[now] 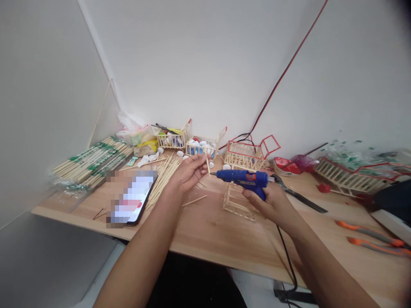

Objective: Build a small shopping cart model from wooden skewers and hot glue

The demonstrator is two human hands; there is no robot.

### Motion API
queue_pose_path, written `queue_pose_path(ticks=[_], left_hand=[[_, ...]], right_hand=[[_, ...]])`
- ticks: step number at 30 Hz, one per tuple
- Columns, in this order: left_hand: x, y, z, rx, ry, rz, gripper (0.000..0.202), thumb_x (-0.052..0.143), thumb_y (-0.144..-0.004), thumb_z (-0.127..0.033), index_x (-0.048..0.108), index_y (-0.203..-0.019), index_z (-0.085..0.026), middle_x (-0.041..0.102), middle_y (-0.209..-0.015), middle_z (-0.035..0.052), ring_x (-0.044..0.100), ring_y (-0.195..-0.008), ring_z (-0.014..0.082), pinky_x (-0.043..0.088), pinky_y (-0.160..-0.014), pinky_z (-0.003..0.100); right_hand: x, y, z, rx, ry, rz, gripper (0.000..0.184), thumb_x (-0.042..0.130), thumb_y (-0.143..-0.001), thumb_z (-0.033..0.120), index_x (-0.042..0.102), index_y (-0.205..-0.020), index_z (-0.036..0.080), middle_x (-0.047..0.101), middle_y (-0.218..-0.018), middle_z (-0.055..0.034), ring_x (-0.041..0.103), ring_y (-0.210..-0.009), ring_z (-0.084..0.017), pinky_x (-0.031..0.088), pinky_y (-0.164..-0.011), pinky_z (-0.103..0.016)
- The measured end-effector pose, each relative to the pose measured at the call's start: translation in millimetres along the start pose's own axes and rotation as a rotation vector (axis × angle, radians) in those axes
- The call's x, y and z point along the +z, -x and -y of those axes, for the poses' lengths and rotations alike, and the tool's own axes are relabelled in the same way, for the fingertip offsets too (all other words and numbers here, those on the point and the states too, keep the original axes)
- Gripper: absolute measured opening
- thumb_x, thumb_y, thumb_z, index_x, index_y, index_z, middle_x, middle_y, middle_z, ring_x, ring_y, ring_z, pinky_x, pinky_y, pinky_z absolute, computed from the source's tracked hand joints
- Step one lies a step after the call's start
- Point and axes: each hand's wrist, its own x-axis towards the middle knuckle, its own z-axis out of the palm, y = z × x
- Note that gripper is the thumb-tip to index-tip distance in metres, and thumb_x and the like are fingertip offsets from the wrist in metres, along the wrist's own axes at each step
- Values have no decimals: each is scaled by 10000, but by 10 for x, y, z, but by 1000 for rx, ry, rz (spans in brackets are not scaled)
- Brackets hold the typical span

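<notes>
My left hand pinches a short wooden stick upright between thumb and fingers. Wrapped round the handle of a blue hot glue gun is my right hand. The gun's nozzle points left and meets or nearly meets the stick's lower end; I cannot tell if they touch. Below the gun, partly covered by it and my right hand, lies a small frame of glued sticks. A loose stick rests on the wooden table near my left wrist.
Loose sticks and a phone lie left, beside packs of bamboo sticks. Small stick carts stand at the back, some holding bottle caps. Right are a red paint dish, a long dark-handled tool and orange-handled pliers. A cord hangs over the edge.
</notes>
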Motion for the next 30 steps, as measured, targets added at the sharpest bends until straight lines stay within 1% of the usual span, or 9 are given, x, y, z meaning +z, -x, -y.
queue_pose_path(ticks=[4, 12, 17, 23, 26, 30], left_hand=[[8, 11, -11, 6, 8, -14, 212, 824, -643, -139, 687, -779, -51, 573, -603, -1, 481, -519, 37, 378, -465, 130], [10, 12, -24, 9, 20, -38, 173, 797, -677, -112, 674, -781, -50, 563, -612, -3, 487, -520, 38, 363, -461, 139], [15, 6, -23, 5, 22, -37, 158, 791, -687, -109, 669, -771, -56, 566, -613, -2, 484, -514, 37, 359, -457, 139], [26, 7, -22, 5, 9, -39, 134, 779, -703, -111, 675, -770, -59, 572, -605, 1, 482, -511, 36, 364, -458, 136], [31, 12, -27, -2, 21, -29, 155, 793, -687, -116, 670, -763, -61, 574, -618, 2, 484, -514, 37, 359, -453, 140], [29, 15, -29, -8, 28, -11, 167, 797, -680, -117, 668, -769, -62, 580, -634, 7, 483, -520, 36, 363, -458, 140]], right_hand=[[2, 3, -6, 21, 2, 11, 351, 508, -901, 441, 563, -653, 199, 549, -564, -13, 541, -566, -166, 441, -590, -275], [3, 0, -13, 20, 3, 12, 354, 507, -897, 468, 593, -687, 197, 591, -605, -28, 550, -577, -172, 437, -581, -275], [3, -2, -12, 17, 5, 16, 365, 509, -890, 475, 574, -662, 198, 577, -591, -25, 536, -559, -167, 418, -554, -273], [-3, -13, 6, 93, -70, 35, 354, 513, -880, 459, 562, -641, 203, 525, -536, -4, 516, -541, -158, 408, -543, -271], [-7, 4, -32, 153, -140, 39, 359, 493, -887, 467, 600, -692, 185, 572, -588, -15, 519, -535, -146, 402, -521, -263], [-17, 50, -106, 188, -272, 19, 347, 465, -913, 460, 629, -815, 171, 572, -604, -5, 498, -500, -127, 385, -491, -251]])
